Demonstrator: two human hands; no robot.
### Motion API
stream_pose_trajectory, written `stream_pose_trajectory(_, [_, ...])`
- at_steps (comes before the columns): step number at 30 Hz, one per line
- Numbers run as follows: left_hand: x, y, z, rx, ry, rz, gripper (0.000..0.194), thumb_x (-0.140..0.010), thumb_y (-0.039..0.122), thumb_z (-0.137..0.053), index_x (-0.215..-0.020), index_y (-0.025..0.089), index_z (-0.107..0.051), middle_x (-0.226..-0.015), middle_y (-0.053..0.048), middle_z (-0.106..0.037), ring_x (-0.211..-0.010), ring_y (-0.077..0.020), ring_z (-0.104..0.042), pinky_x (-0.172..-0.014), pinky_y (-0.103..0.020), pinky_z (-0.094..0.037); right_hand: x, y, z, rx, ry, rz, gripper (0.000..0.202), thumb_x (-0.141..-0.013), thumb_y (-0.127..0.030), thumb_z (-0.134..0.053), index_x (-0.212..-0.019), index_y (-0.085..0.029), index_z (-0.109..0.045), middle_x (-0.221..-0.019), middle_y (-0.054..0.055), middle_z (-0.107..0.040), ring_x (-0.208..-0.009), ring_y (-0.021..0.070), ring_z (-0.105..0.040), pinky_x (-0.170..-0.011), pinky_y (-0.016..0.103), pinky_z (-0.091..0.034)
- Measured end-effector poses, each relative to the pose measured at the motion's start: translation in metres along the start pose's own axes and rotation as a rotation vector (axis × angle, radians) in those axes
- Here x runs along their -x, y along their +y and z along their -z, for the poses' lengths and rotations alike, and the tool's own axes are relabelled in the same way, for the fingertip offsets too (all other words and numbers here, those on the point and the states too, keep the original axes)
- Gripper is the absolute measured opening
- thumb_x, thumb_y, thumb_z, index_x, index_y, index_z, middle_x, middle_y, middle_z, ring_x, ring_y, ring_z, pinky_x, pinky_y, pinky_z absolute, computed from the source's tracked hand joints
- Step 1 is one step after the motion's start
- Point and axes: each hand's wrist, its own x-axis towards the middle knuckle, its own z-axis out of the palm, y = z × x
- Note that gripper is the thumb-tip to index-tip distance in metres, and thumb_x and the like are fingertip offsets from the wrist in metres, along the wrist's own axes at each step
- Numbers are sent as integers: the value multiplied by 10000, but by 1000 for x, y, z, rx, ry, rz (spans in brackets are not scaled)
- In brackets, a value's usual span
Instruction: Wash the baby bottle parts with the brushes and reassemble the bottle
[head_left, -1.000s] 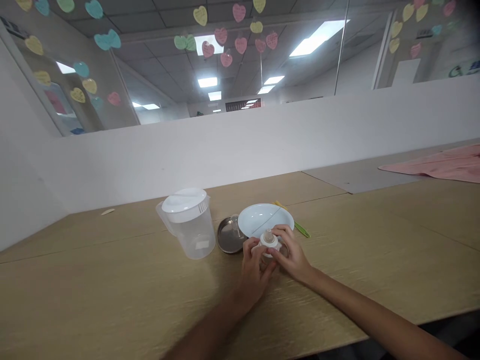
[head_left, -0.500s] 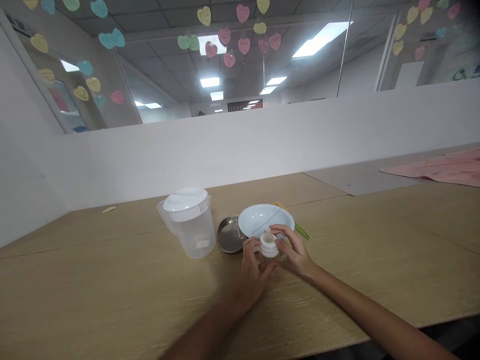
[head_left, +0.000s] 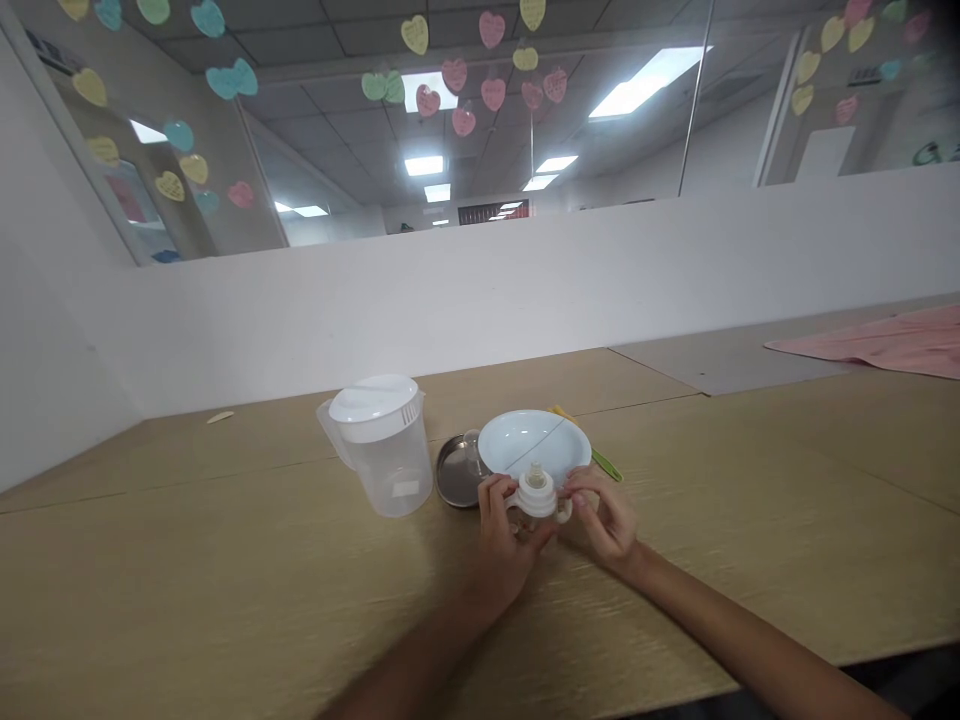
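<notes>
A baby bottle (head_left: 537, 502) with a white collar, a clear teat on top and a handle on each side stands upright in front of the white bowl (head_left: 529, 425). My left hand (head_left: 506, 535) is wrapped round its left side, fingers by the left handle and thumb low at the front. Beside the right handle is my right hand (head_left: 609, 520), its fingers bent and slightly apart, with the fingertips close to the collar; I see nothing held in it. The bottle's lower body is partly hidden by my left hand.
Left of the bowl lies a round metal tray (head_left: 454, 478) with a clear dome-shaped cap (head_left: 472, 448) on it. A lidded plastic pitcher (head_left: 390, 465) stands farther left. A green-ended brush or utensil (head_left: 607, 465) lies behind the bowl. Pink cloth (head_left: 885, 342) is at far right.
My right hand has come off the top of the bottle and moved a little right and down, uncovering the teat and right handle. My left hand still holds the bottle.
</notes>
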Motion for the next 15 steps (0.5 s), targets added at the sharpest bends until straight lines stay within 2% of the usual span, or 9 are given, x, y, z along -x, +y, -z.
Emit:
stream_pose_trajectory(2, [-1, 4, 2, -20, -32, 41, 511, -699, 334, -736, -1129, 223, -484, -1152, -83, -448, -1105, -224, -475, -955, -384, -439, -3, 0, 1, 40, -5, -128, 170, -876, -243, -461, -979, -209, -592, -847, 61, -648, -818, 200, -601, -744, 349, -480])
stream_pose_trajectory(7, [-3, 5, 2, -8, -115, 119, 537, -747, 377, -684, -1228, 235, -490, -1222, -106, -410, -1102, -228, -496, -906, -379, -492, -15, 1, -1, -69, -207, -275, 315, -867, -379, -521, -1127, -231, -619, -1132, 83, -638, -1071, 234, -563, -932, 401, -440])
stream_pose_trajectory(9, [-2, 3, 1, -3, -110, 126, 552, -738, 367, -694, -1237, 236, -499, -1226, -106, -407, -1076, -229, -513, -889, -385, -503, -17, 4, -3, -157, -209, -331, 283, -840, -392, -573, -1062, -246, -671, -1094, 78, -661, -1057, 230, -572, -941, 408, -441])
stream_pose_trajectory(15, [0, -3, -1, -21, -107, 71, 603, -718, 280, -712, -1274, 259, -481, -1238, -97, -412, -1059, -225, -526, -922, -408, -488, -20, 14, -6, -406, -150, -635, 234, -698, -435, -723, -820, -237, -754, -905, 70, -699, -870, 205, -631, -780, 364, -520])
